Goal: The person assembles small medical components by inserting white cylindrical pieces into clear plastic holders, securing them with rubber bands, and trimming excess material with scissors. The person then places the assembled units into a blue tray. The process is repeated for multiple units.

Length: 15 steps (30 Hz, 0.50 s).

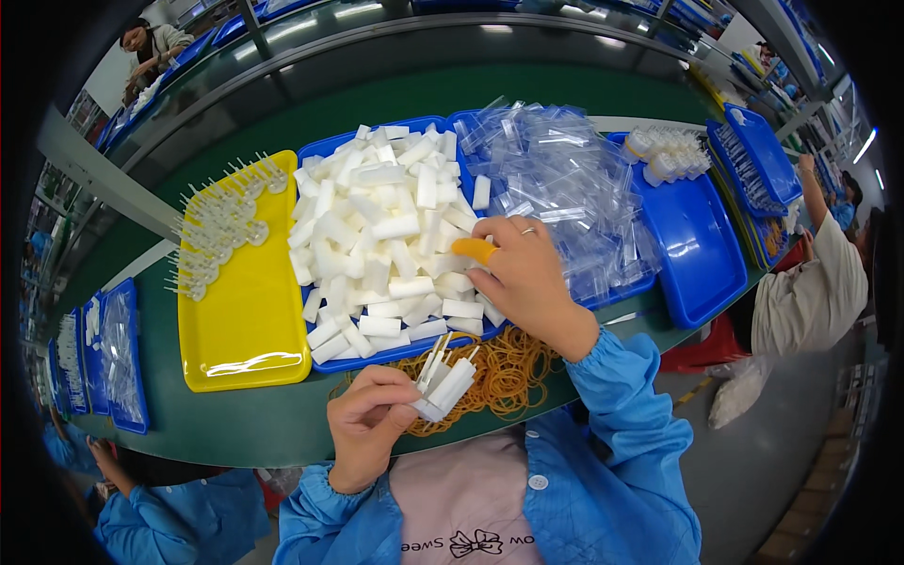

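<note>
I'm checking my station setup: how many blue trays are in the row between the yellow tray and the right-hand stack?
3: left tray under white blocks, middle tray under clear plastic pieces, right tray with white bundles. Others may be hidden underneath.

Around the work: clear plastic sleeves (556, 179) heaped loose in a tray near centre. Right of that, blue tray (699, 254), white bundles (667, 153) at its far end, lower part bare. Further right, trays (761, 160) stacked on the green bench (221, 419). Pale grey post (104, 146) at left. Co-worker (810, 287) in beige at right, another (184, 513) in blue at lower left. Brown cartons (800, 499) at lower right.
</note>
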Motion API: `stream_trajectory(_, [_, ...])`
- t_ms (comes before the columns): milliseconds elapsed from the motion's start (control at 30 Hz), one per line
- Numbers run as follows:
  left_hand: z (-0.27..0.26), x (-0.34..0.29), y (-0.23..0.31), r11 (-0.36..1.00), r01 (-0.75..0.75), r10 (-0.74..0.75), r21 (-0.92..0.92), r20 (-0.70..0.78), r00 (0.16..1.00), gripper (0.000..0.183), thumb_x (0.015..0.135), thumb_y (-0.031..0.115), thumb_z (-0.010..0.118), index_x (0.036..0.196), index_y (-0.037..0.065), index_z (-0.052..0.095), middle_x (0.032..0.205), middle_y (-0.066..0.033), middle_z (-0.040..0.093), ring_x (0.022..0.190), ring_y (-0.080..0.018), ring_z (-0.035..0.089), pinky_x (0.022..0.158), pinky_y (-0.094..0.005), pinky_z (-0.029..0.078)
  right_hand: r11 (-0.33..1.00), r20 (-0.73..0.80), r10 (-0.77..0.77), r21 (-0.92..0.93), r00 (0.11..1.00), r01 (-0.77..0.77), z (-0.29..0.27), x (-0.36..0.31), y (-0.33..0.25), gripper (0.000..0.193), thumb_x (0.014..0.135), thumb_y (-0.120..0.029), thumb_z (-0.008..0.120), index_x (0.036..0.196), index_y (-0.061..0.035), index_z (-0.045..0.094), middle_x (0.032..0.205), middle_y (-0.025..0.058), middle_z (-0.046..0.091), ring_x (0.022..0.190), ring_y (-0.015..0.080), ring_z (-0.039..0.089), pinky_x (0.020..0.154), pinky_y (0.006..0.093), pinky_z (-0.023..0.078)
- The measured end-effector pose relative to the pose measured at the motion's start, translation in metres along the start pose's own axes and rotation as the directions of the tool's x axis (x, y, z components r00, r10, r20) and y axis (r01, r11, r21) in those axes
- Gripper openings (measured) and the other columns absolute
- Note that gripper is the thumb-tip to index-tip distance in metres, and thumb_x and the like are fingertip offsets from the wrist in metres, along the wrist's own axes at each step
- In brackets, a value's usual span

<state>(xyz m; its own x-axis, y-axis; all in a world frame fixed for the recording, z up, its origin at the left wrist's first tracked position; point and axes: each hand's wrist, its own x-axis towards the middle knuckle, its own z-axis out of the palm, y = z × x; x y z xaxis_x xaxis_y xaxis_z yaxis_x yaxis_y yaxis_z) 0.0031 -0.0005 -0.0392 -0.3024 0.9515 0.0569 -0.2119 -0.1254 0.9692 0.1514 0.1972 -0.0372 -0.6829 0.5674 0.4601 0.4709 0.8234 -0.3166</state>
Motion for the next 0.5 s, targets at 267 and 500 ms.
stream_trajectory(267, [-0.006,0.000,-0.005,0.998,-0.053,0.052,0.042,0.026,0.998,0.014,0.080,0.001,0.066,0.093,-0.003,0.065,0.098,-0.0116,0.056,0.086,-0.0160,0.055,0.073,-0.0251,0.047,1.000,-0.105,-0.012,0.024,0.994,0.014,0.000,-0.007,0.005,0.020,0.072,-0.004,0.062,0.091,-0.0032,0.065,0.099,0.0059,0.056,0.091,0.0233,0.053,0.083,0.0383,0.037])
stream_trajectory(500, [-0.005,0.003,-0.003,0.999,-0.044,0.044,-0.004,0.004,0.999,0.014,0.079,0.001,0.067,0.092,-0.002,0.065,0.097,-0.0111,0.057,0.086,-0.0157,0.055,0.073,-0.0255,0.047,0.838,0.058,0.179,0.515,0.982,-0.183,-0.057,-0.030,-0.015,0.031,0.085,-0.002,0.051,0.115,-0.0031,0.059,0.099,0.0101,0.061,0.080,0.0210,0.061,0.074,0.0329,0.047])
